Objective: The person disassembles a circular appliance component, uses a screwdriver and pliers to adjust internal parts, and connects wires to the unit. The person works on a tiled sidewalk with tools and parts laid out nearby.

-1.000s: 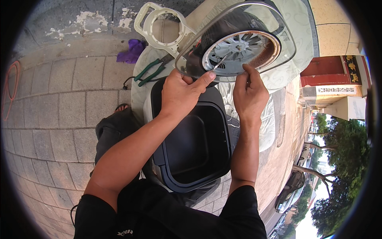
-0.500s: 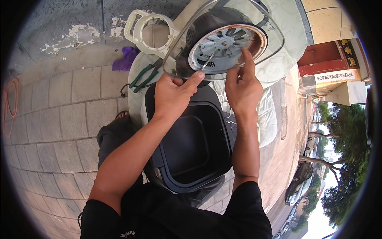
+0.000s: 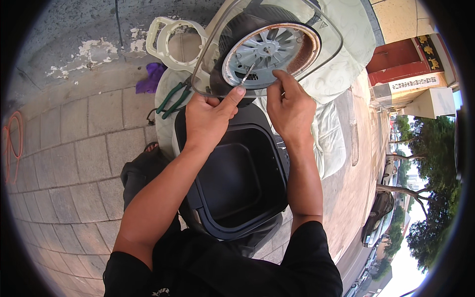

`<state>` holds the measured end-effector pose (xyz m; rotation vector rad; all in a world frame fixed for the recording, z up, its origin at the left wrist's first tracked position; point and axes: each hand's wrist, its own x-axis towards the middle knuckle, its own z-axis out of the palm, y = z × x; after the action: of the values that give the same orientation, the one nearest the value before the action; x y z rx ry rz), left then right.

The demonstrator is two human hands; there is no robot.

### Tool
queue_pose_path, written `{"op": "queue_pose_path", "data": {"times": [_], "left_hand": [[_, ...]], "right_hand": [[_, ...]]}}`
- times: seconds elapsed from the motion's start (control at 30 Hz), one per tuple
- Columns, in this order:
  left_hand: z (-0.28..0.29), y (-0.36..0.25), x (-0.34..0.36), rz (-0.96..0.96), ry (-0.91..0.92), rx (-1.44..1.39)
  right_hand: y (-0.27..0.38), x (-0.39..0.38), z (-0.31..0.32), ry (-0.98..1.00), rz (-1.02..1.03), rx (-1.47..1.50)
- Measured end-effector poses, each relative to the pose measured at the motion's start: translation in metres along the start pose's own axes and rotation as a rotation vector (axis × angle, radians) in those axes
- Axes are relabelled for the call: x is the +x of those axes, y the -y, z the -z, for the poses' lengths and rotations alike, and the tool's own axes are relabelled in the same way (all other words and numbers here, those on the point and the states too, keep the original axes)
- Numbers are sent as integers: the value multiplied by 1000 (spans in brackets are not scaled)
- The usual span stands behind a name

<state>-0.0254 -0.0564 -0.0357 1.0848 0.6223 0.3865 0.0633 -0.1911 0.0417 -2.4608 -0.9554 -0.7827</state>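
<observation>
A clear rounded cover with a dark rim lies before a round appliance part with a pale finned fan and a rusty metal ring. My left hand is closed at the cover's near edge, thumb on top and fingers curled beneath. A thin metal rod ends by that thumb; I cannot tell whether it is held. My right hand is closed at the near right edge, its index finger bent over the rim and its other fingers curled. Below both hands, a black square basket rests on my lap.
Green-handled pliers, a purple cloth and a cream ring-shaped housing with a handle lie at the left. Pale patterned fabric covers the work surface. An orange cord lies on the paving at far left.
My hands, the cover and the finned part have shifted slightly left in the picture, as have the surroundings. My right index finger is more bent and lower on the ring's near side.
</observation>
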Motion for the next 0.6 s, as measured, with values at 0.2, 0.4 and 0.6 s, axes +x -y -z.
{"op": "queue_pose_path", "data": {"times": [0.2, 0.4, 0.6], "left_hand": [[1, 0, 1, 6, 28, 9], [4, -7, -3, 46, 54, 32], [3, -4, -1, 30, 46, 24]], "right_hand": [[-1, 1, 2, -22, -13, 1], [-1, 0, 1, -42, -9, 2], [2, -1, 6, -29, -100, 57]]}}
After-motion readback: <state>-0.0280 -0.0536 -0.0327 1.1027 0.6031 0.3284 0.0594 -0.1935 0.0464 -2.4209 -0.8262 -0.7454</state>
